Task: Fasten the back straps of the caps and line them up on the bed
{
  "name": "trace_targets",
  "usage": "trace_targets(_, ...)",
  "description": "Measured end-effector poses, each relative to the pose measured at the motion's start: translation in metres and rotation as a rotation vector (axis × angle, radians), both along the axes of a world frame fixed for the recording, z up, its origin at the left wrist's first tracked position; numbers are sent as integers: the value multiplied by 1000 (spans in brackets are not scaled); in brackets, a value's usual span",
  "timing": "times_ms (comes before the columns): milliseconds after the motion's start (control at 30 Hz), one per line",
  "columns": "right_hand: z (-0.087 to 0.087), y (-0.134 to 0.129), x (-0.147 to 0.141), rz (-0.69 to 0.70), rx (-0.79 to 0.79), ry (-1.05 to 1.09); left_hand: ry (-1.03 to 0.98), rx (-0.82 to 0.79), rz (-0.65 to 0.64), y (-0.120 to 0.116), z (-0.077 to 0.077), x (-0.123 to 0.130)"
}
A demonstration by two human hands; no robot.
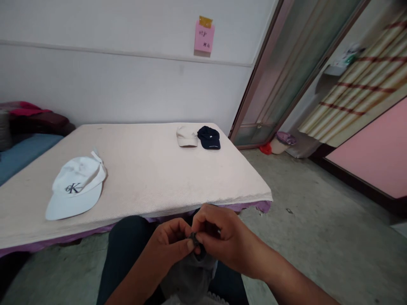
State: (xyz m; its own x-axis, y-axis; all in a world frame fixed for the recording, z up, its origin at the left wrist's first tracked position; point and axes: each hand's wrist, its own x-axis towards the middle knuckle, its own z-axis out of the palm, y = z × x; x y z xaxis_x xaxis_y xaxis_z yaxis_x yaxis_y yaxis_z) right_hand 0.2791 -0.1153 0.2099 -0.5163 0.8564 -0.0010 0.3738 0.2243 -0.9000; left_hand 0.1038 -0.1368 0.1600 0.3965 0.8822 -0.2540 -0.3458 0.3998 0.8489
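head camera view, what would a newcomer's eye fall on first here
Probably the big white cap with dark lettering, lying at the left on the pale cover. Next, at bottom centre, the left hand and right hand pinch part of a grey cloth item above the person's lap. The pink note also stands out, fixed high on the pale wall.
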Motion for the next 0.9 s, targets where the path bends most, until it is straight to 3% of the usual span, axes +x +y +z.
trace_targets(400, -9, 3, 3, 59, -165, 108, 46, 9, -9, 1, -6, -2)
trace_targets(600, -11, 3, 3, 52, -158, 112, 46, 7, -18, 3, -6, -4)
trace_targets(900, -21, 10, 7, 132, -320, 256, 1, 1, -25, 3, -9, -1)
